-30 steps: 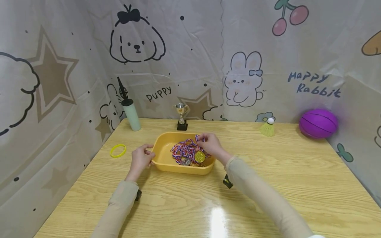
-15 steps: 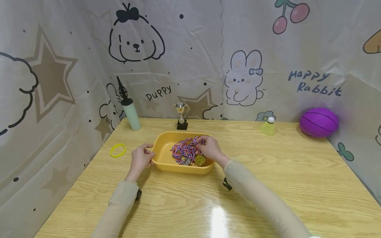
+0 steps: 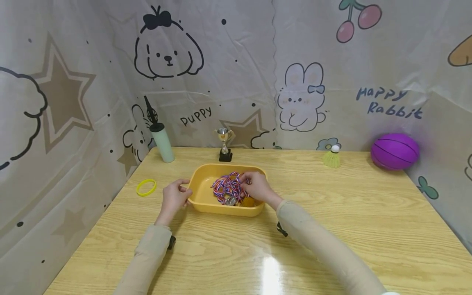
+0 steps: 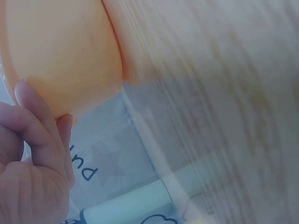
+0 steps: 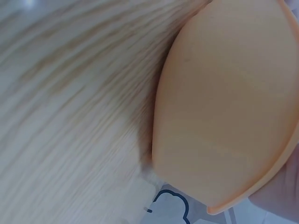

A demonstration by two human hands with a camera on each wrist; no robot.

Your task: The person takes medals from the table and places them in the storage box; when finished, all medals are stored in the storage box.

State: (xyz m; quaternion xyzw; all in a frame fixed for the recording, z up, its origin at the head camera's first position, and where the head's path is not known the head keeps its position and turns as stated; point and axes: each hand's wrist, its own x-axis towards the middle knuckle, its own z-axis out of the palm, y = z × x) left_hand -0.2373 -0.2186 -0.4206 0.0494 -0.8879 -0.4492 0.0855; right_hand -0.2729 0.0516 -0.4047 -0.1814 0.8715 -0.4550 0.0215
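A yellow plastic basin (image 3: 225,209) stands on the table, holding a tangle of red, white and blue medal ribbons (image 3: 225,187). A silver medal (image 3: 230,200) lies at the tangle's front edge, and a gold medal (image 3: 248,202) is to its right, under my right hand. My left hand (image 3: 174,195) pinches the basin's left rim; the left wrist view shows the fingers (image 4: 35,105) against its outer wall. Inside the basin's right part, my right hand (image 3: 257,187) pinches a ribbon between thumb and fingers. The right wrist view has mostly the basin's outer wall (image 5: 224,102), which hides the fingertips.
Behind the basin stands a small trophy cup (image 3: 224,144). A mint hand pump (image 3: 162,143) is at the back left, a yellow wristband (image 3: 146,187) on the left. At the back right are a yellow shuttlecock (image 3: 332,157) and a purple ball (image 3: 395,151).
My right hand has moved down and slightly left in the basin with the ribbon. The gold medal has sunk lower and now looks darker. My left hand keeps its place on the rim.
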